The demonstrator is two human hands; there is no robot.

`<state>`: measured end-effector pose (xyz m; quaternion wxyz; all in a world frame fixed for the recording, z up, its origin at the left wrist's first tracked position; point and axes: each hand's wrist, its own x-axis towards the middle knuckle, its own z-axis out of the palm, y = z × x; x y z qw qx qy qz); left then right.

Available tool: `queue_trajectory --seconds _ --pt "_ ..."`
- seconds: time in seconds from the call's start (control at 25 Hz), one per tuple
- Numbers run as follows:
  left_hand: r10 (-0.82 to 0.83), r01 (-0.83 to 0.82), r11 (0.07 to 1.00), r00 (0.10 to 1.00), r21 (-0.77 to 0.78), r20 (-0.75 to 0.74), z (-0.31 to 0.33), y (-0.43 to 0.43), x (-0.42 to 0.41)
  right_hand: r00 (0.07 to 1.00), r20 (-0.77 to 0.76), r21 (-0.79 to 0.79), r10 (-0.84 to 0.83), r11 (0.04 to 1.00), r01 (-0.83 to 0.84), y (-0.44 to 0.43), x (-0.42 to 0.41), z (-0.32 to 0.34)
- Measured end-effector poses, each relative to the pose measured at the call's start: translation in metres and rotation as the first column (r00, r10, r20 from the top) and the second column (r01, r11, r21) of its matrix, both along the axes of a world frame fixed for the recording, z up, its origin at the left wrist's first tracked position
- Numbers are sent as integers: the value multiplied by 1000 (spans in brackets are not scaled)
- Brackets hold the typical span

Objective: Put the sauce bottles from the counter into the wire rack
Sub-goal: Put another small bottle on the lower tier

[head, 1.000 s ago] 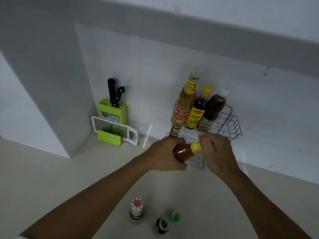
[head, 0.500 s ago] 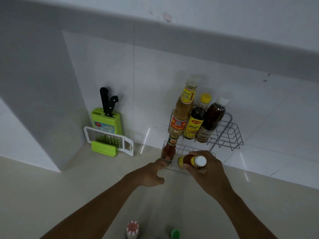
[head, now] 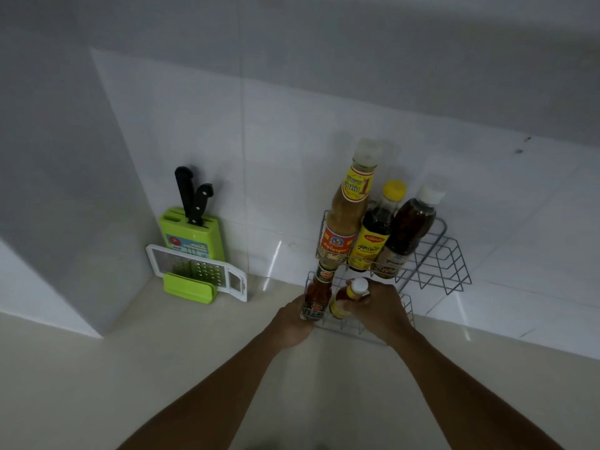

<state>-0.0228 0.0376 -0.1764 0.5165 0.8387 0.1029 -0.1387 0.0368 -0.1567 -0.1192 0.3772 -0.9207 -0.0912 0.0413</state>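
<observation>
Fingers of the right hand (head: 381,311) grip a white-capped sauce bottle (head: 347,298), tilted in the wire rack's (head: 454,274) lower tier, just beside a red sauce bottle (head: 316,295). Left hand (head: 293,323) touches the rack's front-left edge; its grip cannot be told. Lower frame shows bare surface (head: 97,384).

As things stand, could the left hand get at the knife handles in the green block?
Probably yes. The left hand rests at the wire rack's lower front corner, holding nothing, and the counter between it and the knife handles looks bare; only the grater leans below them.
</observation>
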Motion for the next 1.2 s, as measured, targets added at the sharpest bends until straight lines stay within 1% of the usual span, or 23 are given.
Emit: queue_trajectory --seconds 0.08,0.16,0.32,0.52,0.68,0.84,1.0,1.04,1.12,1.2 --pt "-8 8 999 1000 34 17 0 0 1 999 -45 30 12 999 -11 2 11 -4" --pt "-24 23 999 999 43 24 -1 2 0 997 -58 35 47 998 -45 3 19 -8" --pt "-48 46 997 998 67 34 -3 6 1 994 -68 -3 83 997 -83 8 25 -13" --pt "-42 41 998 999 38 14 -6 8 2 990 -94 -47 105 993 -110 7 28 -14" --pt "-42 42 999 999 25 -13 -5 8 3 992 -120 -71 36 996 -45 7 24 -20" --pt "-42 45 999 994 29 -100 -4 9 0 992 -120 -26 -22 999 19 8 14 -27" --pt "-54 61 998 978 28 -202 1 16 -9 991 -130 -4 -11 1000 10 2 2 -34" --pt "-51 57 998 976 22 -211 5 18 -13 992 -128 4 -5 1000 6 0 -2 -34" --pt "-65 74 997 975 35 -210 18 21 -20 992 -125 70 4 998 5 -6 -10 -32" --pt "-131 152 983 973 101 -189 39 18 -30 995 -98 108 -15 994 25 -14 -23 -26"
